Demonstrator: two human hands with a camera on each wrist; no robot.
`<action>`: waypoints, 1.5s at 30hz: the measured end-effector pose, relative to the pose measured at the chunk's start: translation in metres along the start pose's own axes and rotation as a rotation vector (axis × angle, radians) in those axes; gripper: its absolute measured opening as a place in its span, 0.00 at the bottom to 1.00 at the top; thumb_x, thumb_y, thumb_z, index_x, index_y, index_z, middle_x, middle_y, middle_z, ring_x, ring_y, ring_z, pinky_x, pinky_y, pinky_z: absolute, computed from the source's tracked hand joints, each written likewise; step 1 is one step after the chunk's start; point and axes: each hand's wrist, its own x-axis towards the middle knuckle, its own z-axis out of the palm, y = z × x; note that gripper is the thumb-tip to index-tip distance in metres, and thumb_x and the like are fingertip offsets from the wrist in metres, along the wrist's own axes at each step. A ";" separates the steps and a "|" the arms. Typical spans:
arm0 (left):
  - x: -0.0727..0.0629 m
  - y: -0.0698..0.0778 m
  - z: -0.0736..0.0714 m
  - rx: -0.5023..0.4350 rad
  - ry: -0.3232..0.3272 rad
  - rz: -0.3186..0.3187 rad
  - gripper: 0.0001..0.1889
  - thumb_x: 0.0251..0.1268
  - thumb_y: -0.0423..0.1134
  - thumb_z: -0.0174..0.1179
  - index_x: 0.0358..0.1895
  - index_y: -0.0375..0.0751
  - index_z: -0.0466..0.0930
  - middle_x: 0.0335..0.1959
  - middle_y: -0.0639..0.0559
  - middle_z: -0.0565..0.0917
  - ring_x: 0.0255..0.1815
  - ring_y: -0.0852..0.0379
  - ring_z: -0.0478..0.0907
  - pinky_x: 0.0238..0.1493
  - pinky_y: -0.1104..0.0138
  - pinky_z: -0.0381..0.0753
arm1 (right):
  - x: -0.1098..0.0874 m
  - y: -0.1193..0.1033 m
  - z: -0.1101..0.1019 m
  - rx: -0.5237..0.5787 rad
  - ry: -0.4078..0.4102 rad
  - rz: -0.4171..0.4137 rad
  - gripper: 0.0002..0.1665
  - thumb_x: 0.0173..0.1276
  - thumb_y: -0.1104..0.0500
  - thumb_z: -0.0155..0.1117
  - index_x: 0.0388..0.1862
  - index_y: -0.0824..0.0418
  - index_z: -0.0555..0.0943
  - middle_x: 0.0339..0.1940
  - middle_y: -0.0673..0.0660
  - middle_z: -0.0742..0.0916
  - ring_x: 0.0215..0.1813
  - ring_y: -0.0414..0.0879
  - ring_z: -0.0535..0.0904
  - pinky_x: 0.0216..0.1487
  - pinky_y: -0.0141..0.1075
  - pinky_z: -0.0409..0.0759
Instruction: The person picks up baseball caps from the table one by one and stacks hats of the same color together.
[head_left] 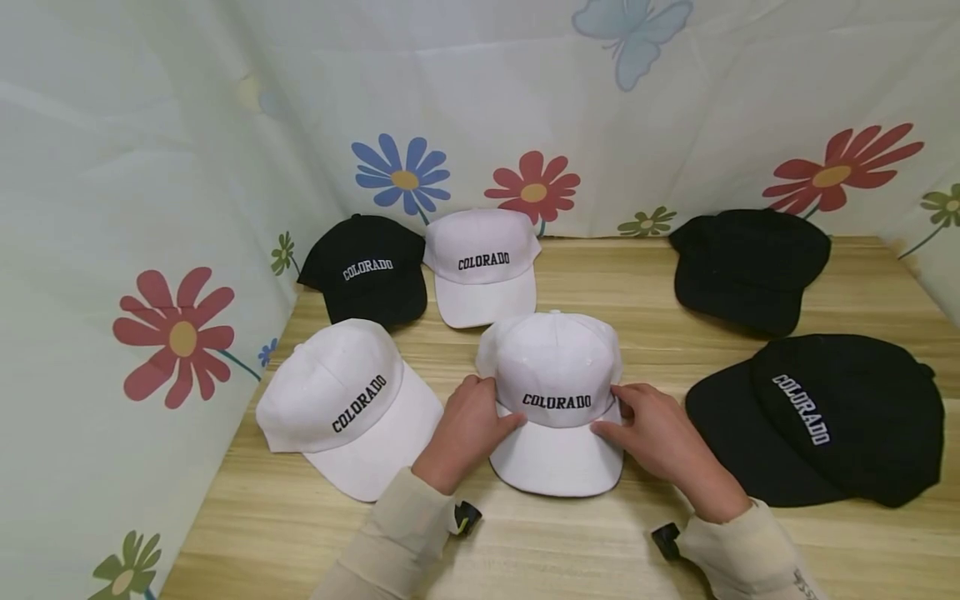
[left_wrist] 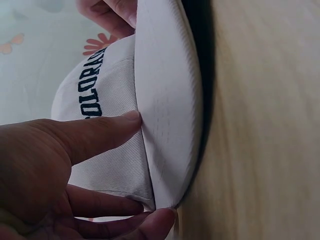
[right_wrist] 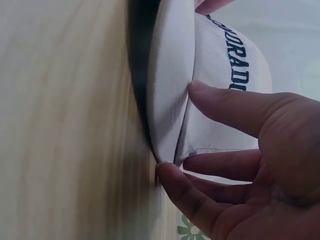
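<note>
A white baseball cap with dark COLORADO lettering faces me in the middle of the table, its brim toward me. My left hand grips its left side where brim meets crown, and my right hand grips the matching spot on the right. In the left wrist view the thumb lies along the brim seam, with fingers curled at the brim's corner. The right wrist view shows the other thumb on the same seam and a fingertip under the brim edge. Another white shape peeks out behind this cap's crown.
To the left lies a white cap; behind it stand a black cap and a white cap. At right are a large black cap and another black cap. A flowered curtain borders the wooden table.
</note>
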 end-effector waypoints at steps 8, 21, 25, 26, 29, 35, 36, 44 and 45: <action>-0.004 -0.001 -0.005 -0.021 -0.010 -0.026 0.26 0.55 0.49 0.69 0.49 0.29 0.78 0.38 0.42 0.80 0.40 0.46 0.78 0.44 0.55 0.78 | -0.003 -0.004 -0.009 0.026 0.002 0.037 0.28 0.61 0.49 0.70 0.54 0.67 0.81 0.39 0.58 0.85 0.38 0.47 0.79 0.37 0.40 0.76; -0.021 -0.003 -0.033 -0.049 0.038 -0.064 0.36 0.57 0.53 0.67 0.64 0.32 0.71 0.55 0.37 0.79 0.58 0.42 0.76 0.58 0.48 0.74 | -0.011 -0.040 -0.020 0.149 0.115 -0.052 0.06 0.65 0.52 0.66 0.35 0.52 0.86 0.31 0.47 0.87 0.34 0.39 0.81 0.35 0.34 0.79; -0.026 -0.005 -0.037 -0.075 0.047 -0.105 0.39 0.58 0.55 0.67 0.66 0.30 0.69 0.59 0.36 0.77 0.60 0.41 0.74 0.61 0.48 0.72 | -0.012 -0.055 -0.018 0.213 0.088 -0.126 0.05 0.64 0.54 0.67 0.35 0.53 0.86 0.31 0.46 0.87 0.32 0.37 0.81 0.33 0.30 0.79; -0.027 -0.005 -0.039 -0.082 0.051 -0.111 0.39 0.58 0.55 0.66 0.66 0.30 0.69 0.59 0.36 0.77 0.61 0.40 0.74 0.61 0.48 0.72 | -0.012 -0.058 -0.017 0.227 0.081 -0.143 0.05 0.64 0.54 0.68 0.36 0.53 0.86 0.30 0.46 0.87 0.32 0.37 0.81 0.33 0.30 0.79; -0.032 -0.007 -0.042 -0.104 0.062 -0.128 0.39 0.57 0.55 0.67 0.65 0.30 0.70 0.59 0.36 0.78 0.60 0.40 0.75 0.61 0.49 0.72 | -0.011 -0.066 -0.013 0.254 0.059 -0.193 0.06 0.64 0.55 0.68 0.37 0.54 0.86 0.31 0.45 0.87 0.32 0.35 0.81 0.33 0.28 0.80; -0.041 -0.012 -0.047 -0.138 0.074 -0.176 0.37 0.57 0.55 0.67 0.63 0.33 0.72 0.56 0.40 0.81 0.54 0.44 0.79 0.56 0.52 0.76 | -0.003 -0.081 -0.004 0.301 0.019 -0.272 0.10 0.63 0.58 0.67 0.42 0.59 0.86 0.37 0.49 0.88 0.35 0.36 0.83 0.36 0.30 0.82; -0.043 -0.014 -0.047 -0.143 0.074 -0.181 0.36 0.57 0.55 0.67 0.63 0.33 0.72 0.55 0.40 0.81 0.51 0.45 0.81 0.54 0.53 0.78 | -0.002 -0.084 -0.003 0.311 0.013 -0.277 0.10 0.63 0.58 0.68 0.42 0.60 0.85 0.38 0.50 0.88 0.35 0.37 0.83 0.36 0.31 0.83; -0.059 -0.025 -0.051 -0.136 0.111 -0.199 0.32 0.57 0.54 0.67 0.58 0.34 0.76 0.49 0.42 0.83 0.39 0.52 0.82 0.43 0.56 0.80 | 0.008 -0.103 0.012 0.313 -0.009 -0.319 0.13 0.63 0.56 0.68 0.46 0.59 0.85 0.40 0.52 0.88 0.38 0.41 0.83 0.38 0.34 0.83; -0.061 -0.026 -0.052 -0.134 0.114 -0.206 0.32 0.56 0.55 0.67 0.58 0.34 0.76 0.49 0.43 0.83 0.39 0.52 0.82 0.43 0.57 0.80 | 0.010 -0.106 0.014 0.309 -0.013 -0.323 0.14 0.63 0.55 0.68 0.46 0.59 0.84 0.41 0.52 0.88 0.38 0.42 0.83 0.38 0.34 0.83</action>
